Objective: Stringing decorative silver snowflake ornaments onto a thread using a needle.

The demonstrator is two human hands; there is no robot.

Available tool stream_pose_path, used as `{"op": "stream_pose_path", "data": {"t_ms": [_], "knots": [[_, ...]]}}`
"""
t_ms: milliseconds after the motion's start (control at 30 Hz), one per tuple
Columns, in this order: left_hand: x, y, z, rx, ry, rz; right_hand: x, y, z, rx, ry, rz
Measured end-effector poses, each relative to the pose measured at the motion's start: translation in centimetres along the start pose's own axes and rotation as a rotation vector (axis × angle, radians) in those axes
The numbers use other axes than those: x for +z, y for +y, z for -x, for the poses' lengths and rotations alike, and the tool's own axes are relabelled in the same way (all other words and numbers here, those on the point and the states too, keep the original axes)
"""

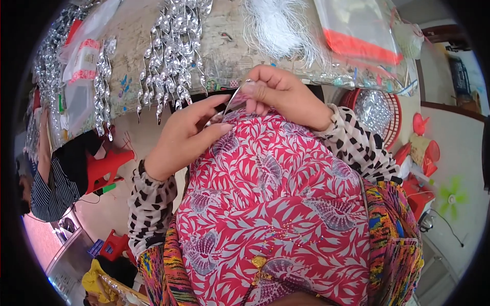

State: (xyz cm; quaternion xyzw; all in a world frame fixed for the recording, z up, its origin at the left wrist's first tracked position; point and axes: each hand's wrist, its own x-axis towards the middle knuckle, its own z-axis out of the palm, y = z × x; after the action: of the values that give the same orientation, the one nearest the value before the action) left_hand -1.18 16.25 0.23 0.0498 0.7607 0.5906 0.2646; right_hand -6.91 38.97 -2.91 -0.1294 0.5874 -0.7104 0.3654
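Note:
A shiny silver foil strip [233,100] is stretched in a curve between my two hands, just above my lap at the table's near edge. My right hand [288,94] pinches its upper end between thumb and bent fingers. Lower down, my left hand [185,133] has the strip's other end in it, with the index finger and thumb reaching toward the right. Part of this grip is hidden behind the thumb. Twisted silver strips [173,51] hang over the table edge beyond my left hand. White threads [280,30] lie in a bundle beyond my right hand.
The worn, covered table [224,61] spans the far side. Clear plastic bags with a red band [362,48] lie at its right. A red basket [395,120] holds silvery material. A red stool [109,166] and a person in a striped sleeve [51,191] are at left.

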Motion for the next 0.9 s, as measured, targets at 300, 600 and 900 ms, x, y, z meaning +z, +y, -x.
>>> {"op": "stream_pose_path", "data": {"t_ms": [300,600,900], "knots": [[0.5,-0.2,-1.7,-0.075,0.144,0.039,-2.8,-0.6,-0.7,-0.197,0.176,0.548],[0.2,-0.8,-2.0,-0.188,0.175,0.293,-6.2,0.1,-5.1,-0.5,0.464,1.415],[-1.3,-0.2,-3.9,-0.149,0.234,0.419,-5.9,-1.0,-4.3,-0.337,0.46,0.983]]}}
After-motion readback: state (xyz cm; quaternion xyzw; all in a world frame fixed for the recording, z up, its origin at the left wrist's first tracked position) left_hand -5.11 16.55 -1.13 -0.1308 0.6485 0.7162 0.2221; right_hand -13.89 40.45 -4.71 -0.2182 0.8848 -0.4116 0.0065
